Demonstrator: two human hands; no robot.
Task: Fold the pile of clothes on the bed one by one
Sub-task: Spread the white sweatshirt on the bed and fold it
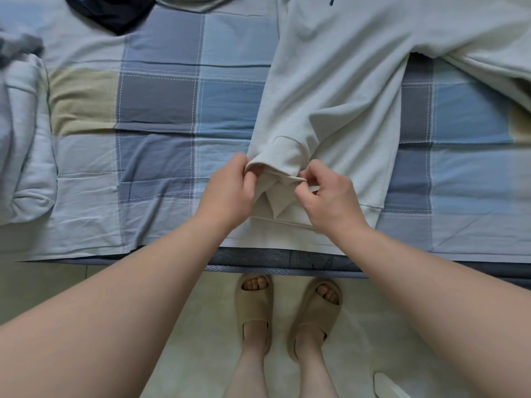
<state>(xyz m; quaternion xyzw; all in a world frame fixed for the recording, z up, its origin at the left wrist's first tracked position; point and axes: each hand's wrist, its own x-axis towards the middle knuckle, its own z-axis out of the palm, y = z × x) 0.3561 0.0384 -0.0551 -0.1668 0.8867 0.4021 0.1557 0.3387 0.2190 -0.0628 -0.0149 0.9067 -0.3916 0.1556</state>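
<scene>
pinching the cuff (pixel 283 155) of a sleeve with both hands. left hand (pixel 230 191) grips the cuff's left corner, thumb and fingers curled on the fabric. right hand (pixel 330 196) pinches the cuff's right edge between thumb and forefinger, other fingers curled in. cuff is raised a little, opening toward the person, creased between the two grips.

sweatshirt (pixel 344 67), pale, lies flat on the bed (pixel 161 110), right of centre, hem (pixel 287 239) at the bed's front edge, just beside the person. the held sleeve is laid down along the left side of the body panel. second sleeve (pixel 488 61) runs off right across the checked sheet, out of frame.

other clothes on the bed, well apart from the sweatshirt:
- dark garment (pixel 115 12) at the top left, part cut off by the frame
- pale folded piece (pixel 195 2) at the top edge, beside the dark one
- bundle (pixel 26 139) of pale blue and grey fabric at the far left, cannot tell how many items

slippers (pixel 254 305), beige, on both feet, on the pale floor (pixel 201 326) just below the bed's edge.
</scene>
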